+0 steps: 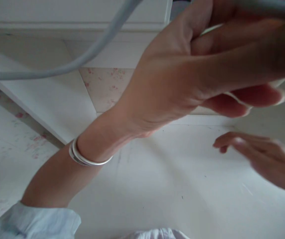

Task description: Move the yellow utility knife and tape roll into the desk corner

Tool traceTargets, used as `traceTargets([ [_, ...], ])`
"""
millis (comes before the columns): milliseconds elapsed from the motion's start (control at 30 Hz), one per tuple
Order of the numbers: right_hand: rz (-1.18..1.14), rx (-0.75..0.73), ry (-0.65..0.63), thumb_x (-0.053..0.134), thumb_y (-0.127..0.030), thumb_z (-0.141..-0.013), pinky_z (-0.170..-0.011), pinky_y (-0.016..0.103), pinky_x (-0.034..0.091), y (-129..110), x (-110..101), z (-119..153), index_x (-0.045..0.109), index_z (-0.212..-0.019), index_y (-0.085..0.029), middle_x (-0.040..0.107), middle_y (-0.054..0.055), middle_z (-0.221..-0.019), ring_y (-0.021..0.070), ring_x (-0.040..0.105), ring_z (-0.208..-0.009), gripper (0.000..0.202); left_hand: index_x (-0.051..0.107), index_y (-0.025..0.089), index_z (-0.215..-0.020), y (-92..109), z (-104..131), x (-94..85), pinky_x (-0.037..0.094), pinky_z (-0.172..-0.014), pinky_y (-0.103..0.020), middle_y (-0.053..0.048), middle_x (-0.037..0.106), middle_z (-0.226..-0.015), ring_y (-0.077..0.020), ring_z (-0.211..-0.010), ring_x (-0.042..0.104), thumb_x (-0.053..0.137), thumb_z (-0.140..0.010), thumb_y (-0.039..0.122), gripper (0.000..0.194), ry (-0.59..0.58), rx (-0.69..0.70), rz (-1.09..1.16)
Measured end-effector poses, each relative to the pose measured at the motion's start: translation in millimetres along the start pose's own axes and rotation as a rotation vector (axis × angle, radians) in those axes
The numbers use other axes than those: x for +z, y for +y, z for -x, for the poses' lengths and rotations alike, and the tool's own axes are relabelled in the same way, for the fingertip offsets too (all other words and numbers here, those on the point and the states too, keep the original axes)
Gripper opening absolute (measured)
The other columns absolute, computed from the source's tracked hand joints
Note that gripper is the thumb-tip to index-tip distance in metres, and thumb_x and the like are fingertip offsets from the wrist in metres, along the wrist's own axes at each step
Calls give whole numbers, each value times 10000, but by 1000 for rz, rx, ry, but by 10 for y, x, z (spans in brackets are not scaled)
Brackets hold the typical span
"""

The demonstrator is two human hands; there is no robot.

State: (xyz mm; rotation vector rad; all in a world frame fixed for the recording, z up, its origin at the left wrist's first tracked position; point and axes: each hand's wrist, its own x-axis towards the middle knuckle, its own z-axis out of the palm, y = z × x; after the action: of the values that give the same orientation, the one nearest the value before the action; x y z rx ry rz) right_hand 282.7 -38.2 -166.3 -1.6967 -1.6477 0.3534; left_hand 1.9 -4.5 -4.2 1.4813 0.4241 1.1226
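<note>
My left hand (172, 76) fills the upper right of the view, very near the camera, with two silver bangles (76, 156) on its wrist. Its fingers curl inward around a pale edge that shows between them; what this belongs to I cannot make out. Lower down at the right edge is my right hand (264, 156), slightly blurred. The fingers there are bent and drawn together, and I see nothing in them. It hangs over a white surface (157, 186), apart from the left hand.
A grey cord-like band (82, 59), out of focus, crosses the upper left close to the camera. Behind it are a white drawer or cabinet front (70, 11) and a white side panel (52, 93). Flower-patterned paper (107, 86) lines the back and the left side.
</note>
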Motion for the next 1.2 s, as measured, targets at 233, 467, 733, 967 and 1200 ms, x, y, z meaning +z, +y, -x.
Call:
traceTargets([
  [233,-198,37,-688,368,-520,-908,-670,272,440,217,1237,716,667,-816,-211,652,27,-750,165,588,-714,440,492,215,-905,-441,177,-11,459,-493,-138,115,584,-567,-95,-560,653,753,-648,384,403,-127,-55,67],
  [467,-251,80,-526,315,-499,-933,-628,255,397,335,1926,1288,573,-671,-185,597,15,-672,157,543,-648,484,483,185,-904,-1445,863,-264,444,-487,-172,50,590,-600,-85,-511,583,799,-624,345,452,-184,-470,139],
  [733,-58,-63,-359,340,-399,-955,-716,286,377,345,2078,1471,570,-671,-214,605,24,-668,177,551,-678,410,537,153,-798,-2491,1746,-487,424,-556,-216,8,574,-672,-90,-556,525,670,-744,401,287,182,-627,-30],
  [967,104,-144,-355,330,-377,-962,-698,281,359,365,2134,1451,549,-671,-219,603,10,-675,169,552,-670,397,529,180,-843,-2740,2071,-916,432,-577,-209,10,579,-684,-116,-610,560,555,-818,394,218,313,-550,-374],
  [1200,185,-214,-334,341,-359,-964,-720,289,337,377,2172,1484,569,-716,-221,615,10,-720,167,556,-698,364,571,160,-959,-2727,1528,-2115,455,-847,-321,-77,593,-1003,-185,-885,585,487,-796,206,189,396,-356,-1135],
])
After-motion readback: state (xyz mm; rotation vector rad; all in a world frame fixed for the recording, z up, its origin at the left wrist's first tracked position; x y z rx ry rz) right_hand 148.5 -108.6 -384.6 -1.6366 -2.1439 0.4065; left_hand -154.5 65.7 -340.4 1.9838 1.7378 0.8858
